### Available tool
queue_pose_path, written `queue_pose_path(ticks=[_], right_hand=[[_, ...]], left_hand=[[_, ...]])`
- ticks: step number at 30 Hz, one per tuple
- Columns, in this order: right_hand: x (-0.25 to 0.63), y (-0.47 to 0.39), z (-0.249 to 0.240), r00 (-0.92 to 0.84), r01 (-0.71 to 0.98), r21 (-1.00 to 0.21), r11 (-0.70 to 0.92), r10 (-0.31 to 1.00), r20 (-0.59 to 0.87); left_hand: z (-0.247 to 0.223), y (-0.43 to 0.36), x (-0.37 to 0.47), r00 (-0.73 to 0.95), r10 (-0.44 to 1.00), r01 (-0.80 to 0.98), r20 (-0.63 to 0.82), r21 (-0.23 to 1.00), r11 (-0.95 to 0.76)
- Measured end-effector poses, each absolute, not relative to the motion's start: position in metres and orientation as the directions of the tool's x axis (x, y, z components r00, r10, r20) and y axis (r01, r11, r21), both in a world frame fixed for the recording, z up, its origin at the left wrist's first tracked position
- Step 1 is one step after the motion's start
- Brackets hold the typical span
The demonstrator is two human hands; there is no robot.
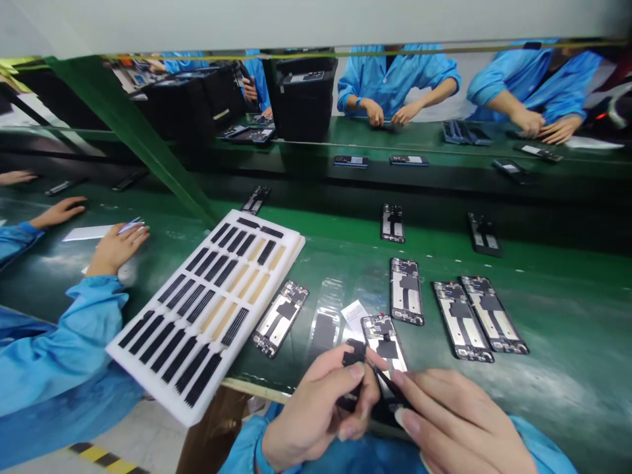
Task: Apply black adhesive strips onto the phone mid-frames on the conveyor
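Observation:
My left hand is closed around a small black flat part, pinched between thumb and fingers near the bench's front edge. In my right hand is a pair of dark tweezers, whose tip points up and left at the black part. Just behind my hands lies an open phone body, partly hidden by them. A white paper slip and a clear plastic strip with a dark patch lie beside it. To the left, a white foam tray holds rows of black strips.
More open phone bodies lie on the green bench, left and right. A co-worker's hand is left of the tray. Beyond a dark conveyor, other people work at a second bench. A slanted green post stands at left.

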State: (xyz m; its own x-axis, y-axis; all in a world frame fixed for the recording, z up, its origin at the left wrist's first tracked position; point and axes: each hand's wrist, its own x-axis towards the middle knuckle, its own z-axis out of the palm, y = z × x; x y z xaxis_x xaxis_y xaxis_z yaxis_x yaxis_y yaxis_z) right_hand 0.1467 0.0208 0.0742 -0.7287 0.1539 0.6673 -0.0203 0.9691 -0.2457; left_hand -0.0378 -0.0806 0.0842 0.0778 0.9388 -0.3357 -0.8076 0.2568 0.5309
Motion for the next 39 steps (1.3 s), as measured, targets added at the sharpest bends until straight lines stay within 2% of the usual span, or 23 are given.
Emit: queue_pose_path(ticks=[3,9,18,26,29,34,36,39], right_hand=[[0.139,0.031,0.092,-0.722,-0.127,0.001,0.992,-0.093,0.686],[0.136,0.04,0.098,-0.723,-0.201,0.136,0.97,-0.241,0.648],[0.136,0.04,0.098,-0.711,-0.204,0.157,0.966,-0.256,0.655],[0.137,0.041,0.097,-0.735,-0.205,0.175,0.963,-0.269,0.623],[0.137,0.041,0.099,-0.755,-0.201,0.165,0.966,-0.26,0.601],[0.135,0.039,0.095,-0.736,-0.196,0.055,0.979,-0.184,0.651],[0.135,0.037,0.089,-0.72,-0.19,-0.03,0.981,-0.119,0.683],[0.136,0.035,0.079,-0.727,-0.15,-0.255,0.955,0.068,0.683]], left_hand=[[0.086,-0.082,-0.036,0.117,0.941,-0.825,-0.318,0.497,0.27],[0.084,-0.085,-0.033,0.12,0.936,-0.835,-0.332,0.475,0.276],[0.083,-0.085,-0.031,0.08,0.933,-0.772,-0.351,0.57,0.28],[0.08,-0.084,-0.03,0.091,0.928,-0.742,-0.362,0.597,0.306],[0.079,-0.084,-0.03,0.09,0.929,-0.734,-0.359,0.606,0.306],[0.076,-0.084,-0.031,0.073,0.932,-0.709,-0.356,0.638,0.3],[0.075,-0.083,-0.031,0.064,0.934,-0.71,-0.352,0.642,0.291],[0.076,-0.082,-0.03,0.034,0.943,-0.708,-0.332,0.658,0.257]])
